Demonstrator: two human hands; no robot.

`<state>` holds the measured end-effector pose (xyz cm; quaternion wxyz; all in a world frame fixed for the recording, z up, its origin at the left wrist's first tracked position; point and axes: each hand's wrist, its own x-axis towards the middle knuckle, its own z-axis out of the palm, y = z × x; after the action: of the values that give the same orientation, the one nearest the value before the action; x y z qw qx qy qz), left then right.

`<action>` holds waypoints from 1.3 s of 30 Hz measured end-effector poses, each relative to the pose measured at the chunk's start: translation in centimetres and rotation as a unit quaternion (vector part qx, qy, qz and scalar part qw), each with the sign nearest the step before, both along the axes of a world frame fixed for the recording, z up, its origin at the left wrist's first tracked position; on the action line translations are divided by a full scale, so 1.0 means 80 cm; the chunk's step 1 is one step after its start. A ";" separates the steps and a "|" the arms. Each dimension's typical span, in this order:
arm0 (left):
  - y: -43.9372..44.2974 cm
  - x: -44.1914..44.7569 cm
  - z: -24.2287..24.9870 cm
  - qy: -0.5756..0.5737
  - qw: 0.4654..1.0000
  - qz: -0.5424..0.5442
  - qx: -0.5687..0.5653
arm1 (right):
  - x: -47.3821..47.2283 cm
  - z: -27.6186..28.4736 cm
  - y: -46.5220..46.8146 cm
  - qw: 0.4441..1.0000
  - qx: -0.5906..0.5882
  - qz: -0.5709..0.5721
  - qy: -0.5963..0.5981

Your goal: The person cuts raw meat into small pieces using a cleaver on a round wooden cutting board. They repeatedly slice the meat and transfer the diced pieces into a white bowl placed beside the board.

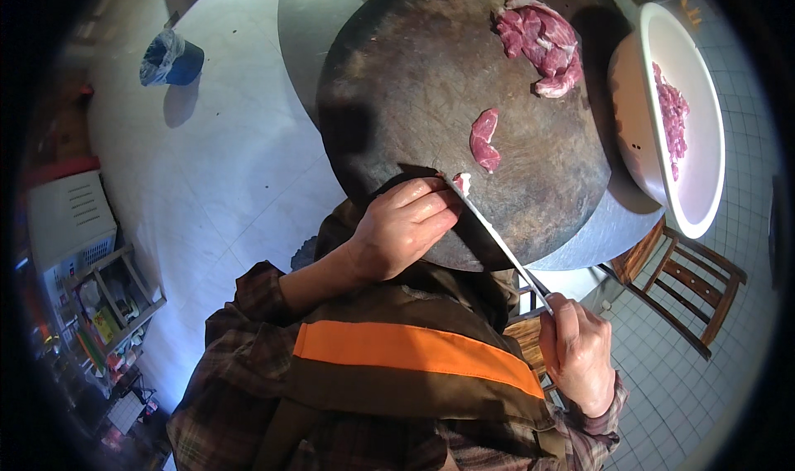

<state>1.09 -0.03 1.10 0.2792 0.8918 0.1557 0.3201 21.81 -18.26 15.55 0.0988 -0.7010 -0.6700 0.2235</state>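
Note:
My right hand (577,350) grips the dark handle of a kitchen knife (494,233). The blade slants up and left over the near part of a round, worn chopping block (410,86). Against the blade's left side rest the bent fingers of my left hand (407,225); whatever lies under them is hidden. A small bit of meat with white fat (462,184) touches or nearly touches the blade's right side close to its tip. Beyond it lies a curved strip of raw red meat (484,140). A larger folded piece of raw meat (539,43) sits at the block's far right.
Right of the block, a white basin (633,135) holds cut meat (672,120). Under the block is a metal surface (574,247). A wooden chair (692,291) stands on the tiled floor at right. At left are a lined blue bin (185,64) and a white appliance (71,216).

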 end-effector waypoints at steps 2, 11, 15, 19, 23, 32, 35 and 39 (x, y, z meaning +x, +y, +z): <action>-0.001 0.001 -0.001 -0.005 1.000 0.009 0.001 | -0.001 0.001 0.001 1.000 -0.019 0.005 -0.002; -0.002 0.000 -0.001 0.003 0.999 0.038 0.001 | -0.003 -0.022 0.061 0.997 -0.029 0.050 0.050; -0.005 -0.001 -0.002 0.008 0.999 0.049 -0.016 | -0.013 -0.041 0.091 0.997 -0.018 0.064 0.038; -0.008 -0.001 -0.004 -0.020 0.997 0.075 0.009 | -0.014 -0.047 0.091 0.998 0.023 0.033 0.054; -0.006 -0.009 -0.008 -0.073 0.995 0.064 0.007 | -0.007 -0.029 0.069 1.000 0.010 -0.005 0.010; -0.007 -0.013 -0.007 -0.033 0.998 0.060 0.007 | -0.017 -0.004 0.043 0.998 -0.043 0.040 0.034; -0.006 -0.010 -0.007 -0.040 0.996 0.071 0.029 | -0.020 -0.015 0.059 0.996 -0.052 0.061 0.032; -0.008 -0.015 -0.005 0.001 0.999 0.051 -0.005 | -0.030 -0.043 0.090 0.997 -0.011 0.072 0.038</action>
<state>-0.14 -0.70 0.70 0.2672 0.8816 0.2028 0.3322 19.39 -11.06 12.14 0.0995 -0.6430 -0.7121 0.2638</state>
